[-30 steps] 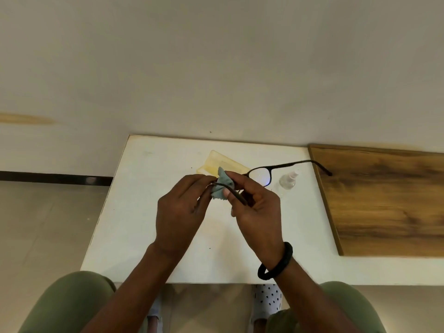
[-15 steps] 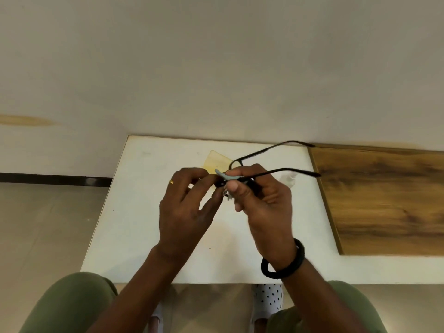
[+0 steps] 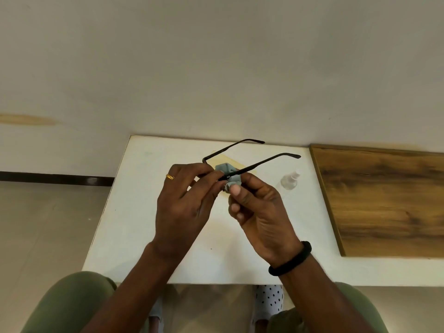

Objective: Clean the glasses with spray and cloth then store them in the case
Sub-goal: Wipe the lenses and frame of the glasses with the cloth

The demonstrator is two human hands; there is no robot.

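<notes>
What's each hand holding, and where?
Left hand pinches the glasses at the front frame; right hand pinches the cloth around the near temple's hinge end.

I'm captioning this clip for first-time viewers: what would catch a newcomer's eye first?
Mid-frame above the white table, the left hand holds the black glasses, temples pointing away, while the right hand pinches a blue cloth against them. A clear spray bottle sits just right, near a wooden board.
</notes>
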